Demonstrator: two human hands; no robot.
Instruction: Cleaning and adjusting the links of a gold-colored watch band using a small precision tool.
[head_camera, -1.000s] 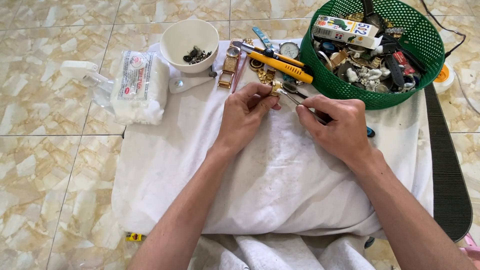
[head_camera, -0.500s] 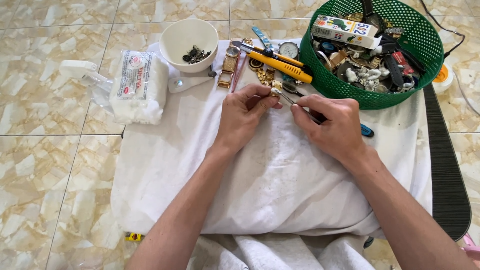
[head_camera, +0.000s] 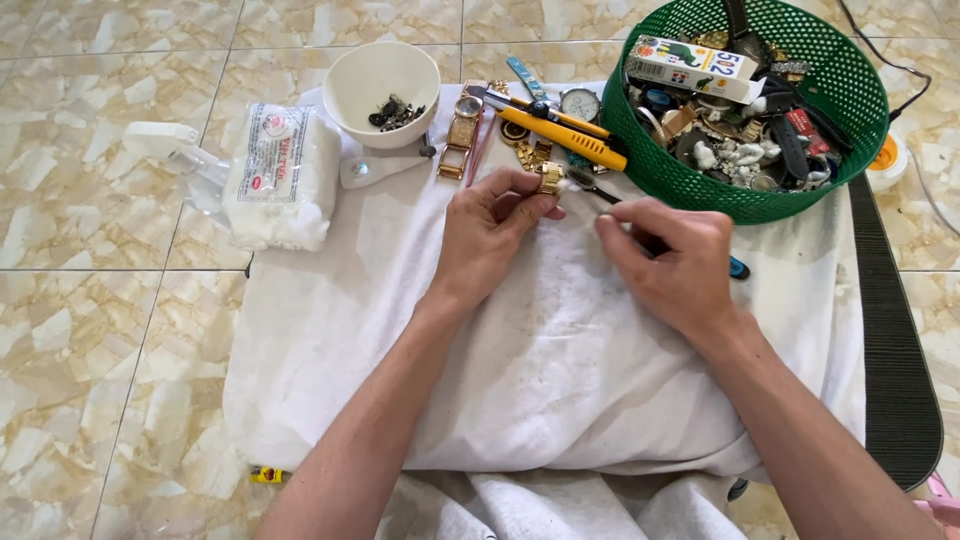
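Palm-down, the left hand (head_camera: 490, 225) pinches a small gold watch piece (head_camera: 549, 178) at its fingertips. Just right of it, the right hand (head_camera: 668, 262) is clamped on a thin dark tool (head_camera: 598, 190) angled toward that piece.

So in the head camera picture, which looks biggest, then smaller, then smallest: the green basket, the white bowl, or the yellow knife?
1. Green basket, clearly the biggest.
2. White bowl.
3. Yellow knife: about as long as the bowl is wide, but much thinner.

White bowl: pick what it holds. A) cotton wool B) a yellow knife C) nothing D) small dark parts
D: the bowl holds a little heap of small dark parts; the cotton pack lies beside it and the yellow knife lies on the cloth.
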